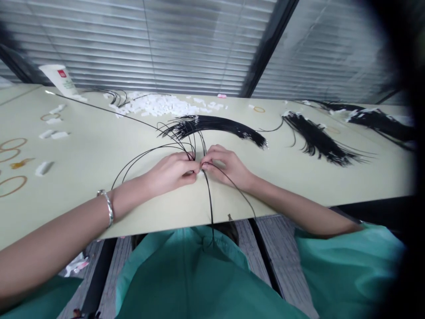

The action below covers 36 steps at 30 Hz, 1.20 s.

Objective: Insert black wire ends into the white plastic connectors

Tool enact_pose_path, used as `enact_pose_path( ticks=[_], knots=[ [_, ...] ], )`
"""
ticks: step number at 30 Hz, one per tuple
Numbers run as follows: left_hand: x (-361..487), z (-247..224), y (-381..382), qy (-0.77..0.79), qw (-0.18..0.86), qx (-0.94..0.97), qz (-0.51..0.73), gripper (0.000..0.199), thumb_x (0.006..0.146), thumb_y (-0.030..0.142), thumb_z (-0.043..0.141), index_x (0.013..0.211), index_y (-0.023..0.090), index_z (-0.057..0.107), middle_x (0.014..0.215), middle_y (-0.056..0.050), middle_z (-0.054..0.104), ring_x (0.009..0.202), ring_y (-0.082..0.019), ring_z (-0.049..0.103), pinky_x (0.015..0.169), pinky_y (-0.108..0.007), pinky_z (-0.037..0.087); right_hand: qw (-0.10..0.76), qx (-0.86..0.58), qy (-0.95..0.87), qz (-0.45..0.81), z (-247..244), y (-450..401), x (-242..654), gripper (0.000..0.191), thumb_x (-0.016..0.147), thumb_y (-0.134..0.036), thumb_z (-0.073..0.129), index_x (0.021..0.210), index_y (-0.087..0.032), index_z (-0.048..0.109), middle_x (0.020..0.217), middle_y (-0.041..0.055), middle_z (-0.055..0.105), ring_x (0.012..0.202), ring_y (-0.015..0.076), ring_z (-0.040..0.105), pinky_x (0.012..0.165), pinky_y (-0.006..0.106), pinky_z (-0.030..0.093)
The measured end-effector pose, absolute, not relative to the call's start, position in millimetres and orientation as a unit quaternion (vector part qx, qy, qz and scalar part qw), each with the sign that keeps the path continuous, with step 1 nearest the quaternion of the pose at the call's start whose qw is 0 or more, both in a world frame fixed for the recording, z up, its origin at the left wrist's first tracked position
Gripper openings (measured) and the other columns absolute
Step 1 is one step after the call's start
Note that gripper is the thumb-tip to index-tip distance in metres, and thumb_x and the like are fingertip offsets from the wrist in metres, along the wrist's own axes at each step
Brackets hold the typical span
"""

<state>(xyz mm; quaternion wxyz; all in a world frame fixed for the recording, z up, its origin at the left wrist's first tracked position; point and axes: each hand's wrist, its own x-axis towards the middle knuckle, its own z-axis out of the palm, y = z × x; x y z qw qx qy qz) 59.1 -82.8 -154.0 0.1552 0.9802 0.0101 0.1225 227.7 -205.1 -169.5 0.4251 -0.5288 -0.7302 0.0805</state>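
Note:
My left hand (179, 168) is closed in a pinch near the table's front edge. Between its fingertips a small white connector (201, 173) partly shows, and several thin black wires loop up and around this hand. My right hand (227, 166) meets it fingertip to fingertip, pinching a thin black wire (237, 188) whose tail curves down to the right. Other black wires (210, 195) hang from the connector over the table edge. Just beyond both hands lies a thick bundle of black wires (222, 124). The exact contact at the fingertips is partly hidden.
A pile of white connectors (159, 105) lies at the back, near a white paper cup (59, 79). More black wire bundles (318, 137) rest at the right. Rubber bands (13, 186) and several loose white pieces (44, 168) lie on the left. Window blinds stand behind the table.

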Motion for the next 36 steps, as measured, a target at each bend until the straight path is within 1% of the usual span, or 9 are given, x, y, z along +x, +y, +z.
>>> enact_pose_path(
  ticks=[6, 10, 14, 19, 26, 36],
  knots=[
    [58.5, -153.6, -82.7, 0.009, 0.144, 0.981, 0.130, 0.013, 0.081, 0.024, 0.049, 0.079, 0.017, 0.060, 0.076, -0.001, 0.050, 0.068, -0.007, 0.046, 0.062, -0.019, 0.034, 0.425, -0.541, -0.722, 0.073, -169.7, -205.3, 228.1, 0.015, 0.089, -0.024, 0.055, 0.083, -0.012, 0.062, 0.076, 0.0035, 0.049, 0.077, 0.0126, 0.046, 0.075, 0.025, 0.037],
    [57.8, -153.1, -81.4, 0.029, 0.147, 0.981, 0.126, 0.012, 0.080, 0.025, 0.052, 0.080, 0.018, 0.060, 0.076, -0.001, 0.050, 0.067, -0.007, 0.046, 0.061, -0.019, 0.034, 0.427, -0.552, -0.712, 0.080, -172.4, -205.7, 228.6, 0.011, 0.088, -0.021, 0.057, 0.086, -0.013, 0.064, 0.079, 0.0032, 0.051, 0.080, 0.0128, 0.047, 0.078, 0.025, 0.038],
    [57.7, -154.0, -80.1, 0.032, 0.155, 0.980, 0.123, 0.012, 0.080, 0.026, 0.051, 0.077, 0.016, 0.059, 0.074, -0.001, 0.049, 0.067, -0.008, 0.047, 0.061, -0.019, 0.035, 0.424, -0.568, -0.700, 0.086, -174.4, -205.8, 228.3, 0.011, 0.088, -0.023, 0.058, 0.089, -0.015, 0.065, 0.081, 0.0036, 0.052, 0.082, 0.0138, 0.048, 0.079, 0.026, 0.039],
    [58.4, -156.1, -79.0, 0.014, 0.156, 0.978, 0.135, 0.014, 0.080, 0.026, 0.051, 0.080, 0.015, 0.060, 0.074, -0.002, 0.049, 0.070, -0.008, 0.048, 0.063, -0.019, 0.037, 0.426, -0.571, -0.696, 0.091, -174.2, -204.9, 227.4, 0.013, 0.089, -0.025, 0.058, 0.089, -0.014, 0.065, 0.082, 0.0041, 0.053, 0.082, 0.0142, 0.049, 0.078, 0.026, 0.040],
    [58.1, -154.2, -80.2, 0.036, 0.150, 0.980, 0.129, 0.012, 0.079, 0.025, 0.052, 0.078, 0.018, 0.061, 0.074, -0.001, 0.051, 0.067, -0.008, 0.046, 0.059, -0.019, 0.032, 0.429, -0.557, -0.704, 0.098, -174.2, -204.7, 227.3, 0.012, 0.089, -0.023, 0.057, 0.089, -0.015, 0.065, 0.083, 0.0039, 0.053, 0.082, 0.0134, 0.049, 0.078, 0.026, 0.040],
    [58.0, -153.1, -80.9, 0.040, 0.161, 0.977, 0.131, 0.012, 0.078, 0.025, 0.052, 0.079, 0.018, 0.062, 0.075, -0.001, 0.051, 0.067, -0.007, 0.046, 0.059, -0.019, 0.032, 0.400, -0.555, -0.726, 0.075, -174.5, -205.0, 227.7, 0.013, 0.089, -0.023, 0.056, 0.089, -0.014, 0.065, 0.081, 0.0041, 0.052, 0.081, 0.0136, 0.048, 0.078, 0.026, 0.040]
  ],
)
